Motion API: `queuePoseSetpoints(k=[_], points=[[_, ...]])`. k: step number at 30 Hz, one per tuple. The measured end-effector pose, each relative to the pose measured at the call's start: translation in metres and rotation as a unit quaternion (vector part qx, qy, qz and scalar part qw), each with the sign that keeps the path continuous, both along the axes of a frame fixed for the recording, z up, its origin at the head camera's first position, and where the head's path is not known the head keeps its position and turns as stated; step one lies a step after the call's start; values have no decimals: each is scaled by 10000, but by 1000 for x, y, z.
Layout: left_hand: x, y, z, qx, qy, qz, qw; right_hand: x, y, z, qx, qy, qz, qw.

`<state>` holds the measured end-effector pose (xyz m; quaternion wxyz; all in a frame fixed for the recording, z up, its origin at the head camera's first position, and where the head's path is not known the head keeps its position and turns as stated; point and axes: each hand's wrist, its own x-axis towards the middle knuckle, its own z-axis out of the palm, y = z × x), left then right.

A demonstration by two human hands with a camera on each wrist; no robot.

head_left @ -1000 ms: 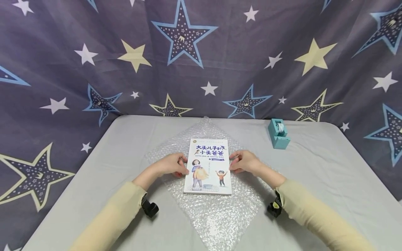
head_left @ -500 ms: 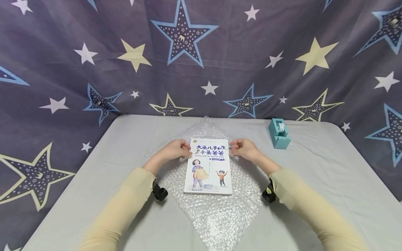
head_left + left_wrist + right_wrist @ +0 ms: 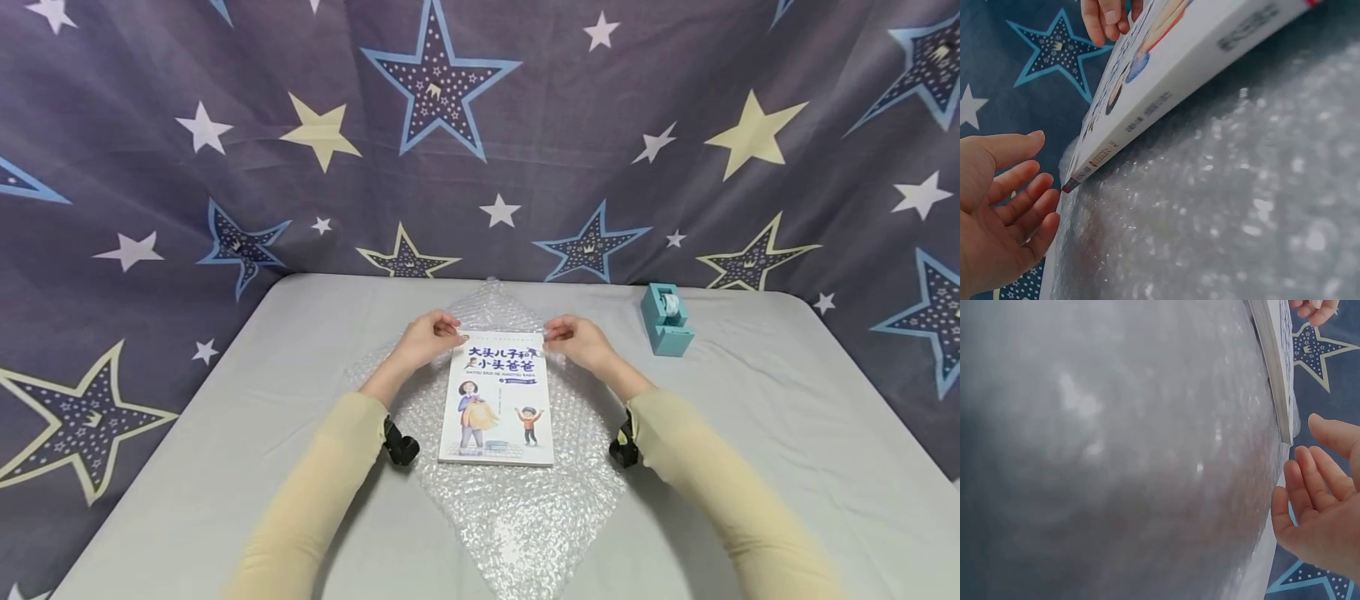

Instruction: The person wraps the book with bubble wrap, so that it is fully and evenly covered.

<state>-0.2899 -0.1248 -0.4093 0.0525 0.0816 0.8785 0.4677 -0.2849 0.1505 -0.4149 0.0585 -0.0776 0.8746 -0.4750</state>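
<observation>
A white picture book (image 3: pixel 498 408), its cover showing two cartoon figures and blue lettering, lies flat on a sheet of bubble wrap (image 3: pixel 517 517). The wrap is laid cornerwise under it. My left hand (image 3: pixel 427 337) is beside the book's top left corner, fingers loosely bent. Opposite, at the top right corner, is my right hand (image 3: pixel 581 340). In the left wrist view the left hand (image 3: pixel 1007 206) has thumb and fingers spread apart, close to the end of the book's spine (image 3: pixel 1147 112). The right wrist view shows the right hand (image 3: pixel 1322 494) likewise, with nothing between thumb and fingers.
A teal tape dispenser (image 3: pixel 666 321) with a roll of tape stands at the back right of the table (image 3: pixel 750 433), which has a pale grey cover. Behind the table hangs a dark cloth (image 3: pixel 517 125) patterned with stars.
Both hands have moved away from me along the book's sides, from about mid-height to its top corners. Book, bubble wrap and tape dispenser have stayed in place.
</observation>
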Motion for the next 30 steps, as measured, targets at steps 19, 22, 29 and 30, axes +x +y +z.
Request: queuePoseSetpoints(k=[19, 22, 29, 30], points=[[-24, 0, -16, -150, -166, 387, 9990, -17, -9, -5, -93, -132, -244, 9996], [-27, 1, -18, -372, -196, 502, 9979, -18, -11, -5, -35, -77, -274, 9996], [-31, 4, -20, -875, -452, 701, 9927, -21, -14, -6, -19, -199, -341, 9992], [-31, 5, -20, -874, -495, 724, 9923, -22, -14, -6, -3, -219, -348, 9992]])
